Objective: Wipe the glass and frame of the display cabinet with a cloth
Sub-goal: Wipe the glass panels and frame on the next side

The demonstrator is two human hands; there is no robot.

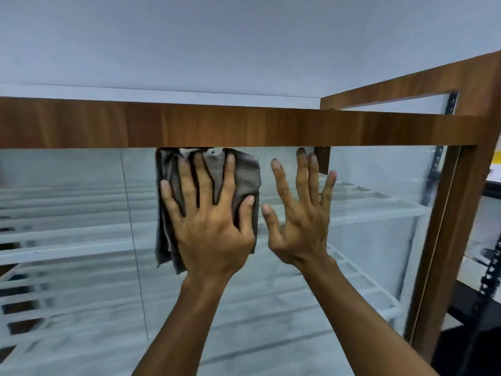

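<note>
A grey folded cloth [245, 175] lies flat against the cabinet's glass front [81, 202], just under the brown wooden top rail [189, 126]. My left hand [211, 226] presses the cloth onto the glass with fingers spread and straight. My right hand [301, 215] is beside it on the right, fingers straight and spread, palm toward the bare glass; whether it touches the pane I cannot tell. The cloth's upper edge meets the underside of the rail.
A wooden right upright [450, 240] frames the glass, and a side frame [406, 82] runs back at the upper right. White shelves [374, 210] show behind the glass. A vertical seam [132, 240] divides the panes at the left. A black rack [488, 280] stands at the far right.
</note>
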